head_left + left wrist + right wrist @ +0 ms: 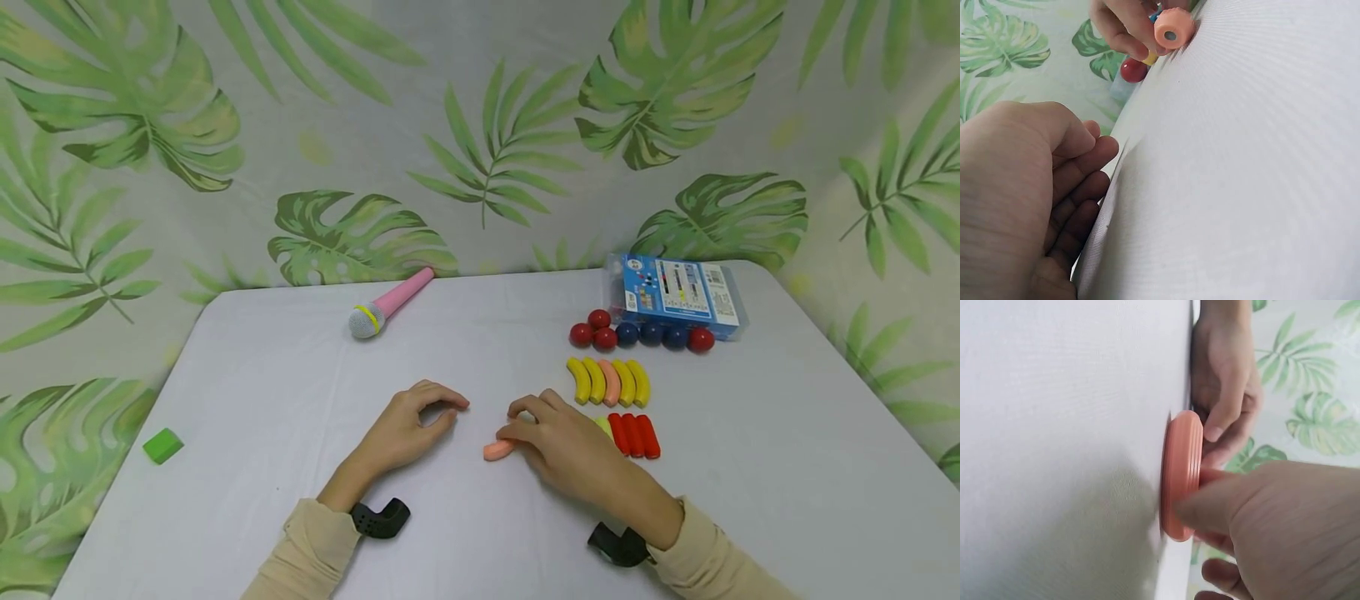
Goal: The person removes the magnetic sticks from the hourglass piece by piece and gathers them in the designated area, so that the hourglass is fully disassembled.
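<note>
My right hand [570,450] pinches a small orange ridged sausage-shaped toy piece [497,451] between thumb and fingers, low over the white table. Its grooved side [1182,475] faces the right wrist camera, with the thumb across its lower part; in the left wrist view the round end shows a small hole. My left hand [405,429] rests on the table to the left of the piece, fingers loosely bent and holding nothing. Just beyond the right hand lie three red sticks [634,435] and a yellow-green piece [603,426], the latter partly hidden by the hand.
A row of several yellow bananas [582,381] with one pink banana [610,383] lies behind the sticks. Red balls [581,335] and blue balls [651,333] line up before a clear-and-blue box [675,292]. A pink microphone [390,304] lies back left, a green block [162,446] far left.
</note>
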`<state>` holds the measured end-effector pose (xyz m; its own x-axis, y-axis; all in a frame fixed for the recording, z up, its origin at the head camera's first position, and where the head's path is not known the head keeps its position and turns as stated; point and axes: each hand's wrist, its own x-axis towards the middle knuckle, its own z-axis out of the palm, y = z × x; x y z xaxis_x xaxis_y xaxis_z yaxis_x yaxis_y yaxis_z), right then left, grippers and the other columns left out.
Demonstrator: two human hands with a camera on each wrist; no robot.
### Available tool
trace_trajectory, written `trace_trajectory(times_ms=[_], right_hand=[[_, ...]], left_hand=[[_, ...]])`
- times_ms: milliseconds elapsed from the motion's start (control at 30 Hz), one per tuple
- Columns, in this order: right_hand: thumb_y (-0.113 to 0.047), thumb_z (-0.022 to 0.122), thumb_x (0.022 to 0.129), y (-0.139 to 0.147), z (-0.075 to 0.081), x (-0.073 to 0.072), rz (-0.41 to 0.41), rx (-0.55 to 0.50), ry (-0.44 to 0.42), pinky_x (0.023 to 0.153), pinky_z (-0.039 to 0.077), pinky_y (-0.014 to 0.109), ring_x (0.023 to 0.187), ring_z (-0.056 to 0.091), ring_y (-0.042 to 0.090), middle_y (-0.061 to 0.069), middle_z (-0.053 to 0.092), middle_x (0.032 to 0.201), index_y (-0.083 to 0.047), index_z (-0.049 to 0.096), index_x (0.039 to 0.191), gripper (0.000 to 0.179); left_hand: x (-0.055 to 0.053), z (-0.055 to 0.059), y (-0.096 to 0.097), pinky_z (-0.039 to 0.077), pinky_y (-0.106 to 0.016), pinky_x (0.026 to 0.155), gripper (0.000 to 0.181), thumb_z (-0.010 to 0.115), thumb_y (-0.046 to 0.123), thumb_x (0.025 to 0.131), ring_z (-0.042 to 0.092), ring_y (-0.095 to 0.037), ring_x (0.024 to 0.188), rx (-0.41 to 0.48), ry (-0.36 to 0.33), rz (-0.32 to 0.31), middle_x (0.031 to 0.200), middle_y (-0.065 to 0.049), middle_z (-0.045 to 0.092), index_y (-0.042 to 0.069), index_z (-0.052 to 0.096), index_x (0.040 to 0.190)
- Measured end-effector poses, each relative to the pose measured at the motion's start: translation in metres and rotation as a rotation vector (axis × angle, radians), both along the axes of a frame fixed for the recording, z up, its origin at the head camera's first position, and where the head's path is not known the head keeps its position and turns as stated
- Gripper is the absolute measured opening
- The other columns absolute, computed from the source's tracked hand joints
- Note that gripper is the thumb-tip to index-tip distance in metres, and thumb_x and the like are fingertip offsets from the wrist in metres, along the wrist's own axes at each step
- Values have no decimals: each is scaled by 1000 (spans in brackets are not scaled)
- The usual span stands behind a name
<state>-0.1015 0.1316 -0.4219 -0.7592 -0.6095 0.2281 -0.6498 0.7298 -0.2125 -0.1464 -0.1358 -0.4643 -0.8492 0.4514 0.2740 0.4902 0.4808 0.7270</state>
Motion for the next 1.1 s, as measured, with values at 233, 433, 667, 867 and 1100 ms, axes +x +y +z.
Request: trace_trajectory(times_ms=[233, 433, 667, 867, 1100], right_hand=[[-38, 81, 89, -3, 2, 2, -179, -16, 6, 74, 56, 27, 93, 58, 15, -3, 72, 109, -20, 78, 109, 28], [-66, 80, 79, -9, -3, 6, -189, -10, -5, 82, 57, 31, 98, 61, 16, -4, 73, 109, -20, 76, 112, 56], [-63, 84, 75, -14, -4, 7, -181, -8, -38, 80, 57, 29, 95, 59, 14, -4, 73, 112, -20, 73, 113, 59], [-55, 85, 78, -20, -3, 7, -187, -23, -93, 73, 56, 26, 90, 60, 11, -3, 75, 112, -16, 73, 118, 57], [-41, 84, 80, -17, 0, 10, -146, 18, -113, 80, 56, 26, 98, 59, 13, 1, 70, 131, -13, 68, 133, 61]], left_hand=[[1, 1, 1, 53, -35, 100, 21, 68, 6, 96, 65, -9, 111, -1, -3, 4, 109, 11, 73, 19, 78, 110], [0, 0, 1, 53, -36, 100, 21, 69, 6, 96, 65, -9, 111, 4, 5, 1, 109, 11, 73, 19, 78, 110], [0, 0, 0, 53, -36, 100, 21, 69, 7, 96, 65, -8, 111, -4, -5, 5, 109, 12, 73, 20, 78, 110], [1, 0, -1, 53, -36, 100, 21, 69, 6, 96, 65, -8, 110, 3, 0, 8, 108, 12, 73, 20, 78, 110], [1, 1, 1, 53, -36, 100, 21, 69, 6, 96, 65, -8, 111, 6, 6, -2, 109, 11, 74, 19, 78, 110]])
